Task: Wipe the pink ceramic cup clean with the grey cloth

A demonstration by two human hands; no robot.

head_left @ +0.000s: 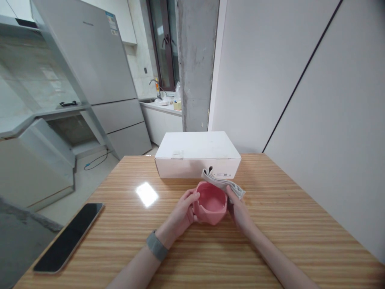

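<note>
A pink faceted bowl (212,216) is tilted so that its hollow faces me, above the middle of the wooden table. My left hand (185,212) is closed on its left side, the thumb over the rim. At the bowl's right side, my right hand (237,206) is closed on a folded light grey cloth (224,184), with the thumb on top. The cloth's looped far end sticks out behind the bowl. Most of my right fingers are hidden under the cloth and behind the bowl.
A white cardboard box (197,146) stands at the table's far edge, just behind the bowl. A black-screened phone (69,239) lies at the left edge of the wooden table (126,257). Beyond are a grey fridge (90,56) and a sink counter (162,122); a white wall borders the right.
</note>
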